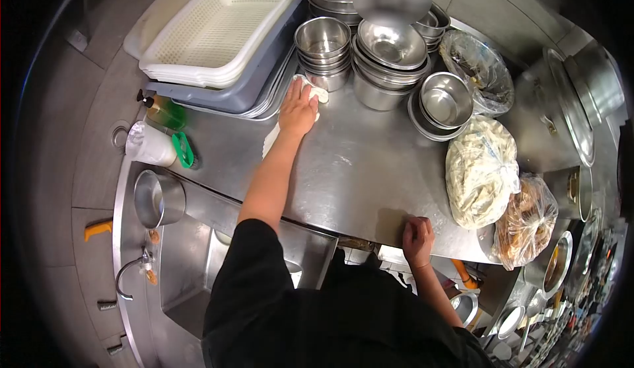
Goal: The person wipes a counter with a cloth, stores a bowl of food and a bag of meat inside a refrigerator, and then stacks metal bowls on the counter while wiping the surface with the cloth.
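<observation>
Two bare hands reach over a stainless steel worktop (343,189) crowded with kitchen containers. The left hand (298,111) stretches far forward, palm down with fingers extended, flat on a white cloth (319,94) that lies on the worktop just in front of a stack of round steel pans (323,39); the top pan looks empty. The right hand (418,239) is curled into a loose fist by the near edge; whether anything is inside it cannot be seen.

To the left of the pans, nested white perforated baskets (221,31) sit in a grey tub (254,77), with the top basket empty. Nearer are a pump bottle (166,113) of green liquid and a whitish tub (149,143) whose contents are unclear. An empty steel pot (160,198) stands beside the sink (181,262).

On the right, wide steel bowls (392,44) are stacked, the uppermost empty, and a smaller empty bowl (446,100) rests nearby. Behind it, clear plastic lines a round container (477,71). Closer in, one clear bag (481,173) bulges with pale pieces, and another bag (526,222), touching it, holds something brownish.
</observation>
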